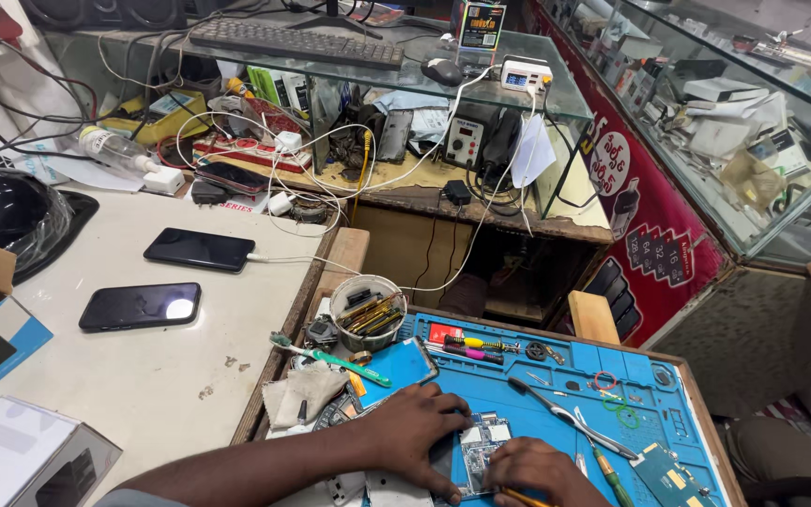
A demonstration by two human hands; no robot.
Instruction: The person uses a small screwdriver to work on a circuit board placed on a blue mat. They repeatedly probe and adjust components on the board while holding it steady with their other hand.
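We see the left hand pinning the opened phone flat on the blue mat, fingers spread; right hand pinches a tool (tip hidden). Mid-repair; next calls for steady prying.

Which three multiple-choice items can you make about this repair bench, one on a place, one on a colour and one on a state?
1. Where do the tweezers lie?
A. on the blue work mat
B. on the glass shelf
C. on the white counter

2. What colour is the toothbrush?
A. red
B. green and white
C. black

3. What is the left hand doing?
A. lifting a box
B. typing
C. pressing flat on the opened phone

Answers: 1 A, the tweezers rest right of the hands on the mat; 2 B, its handle is green with a white stripe; 3 C, the palm lies on the device while the right hand holds a thin tool.
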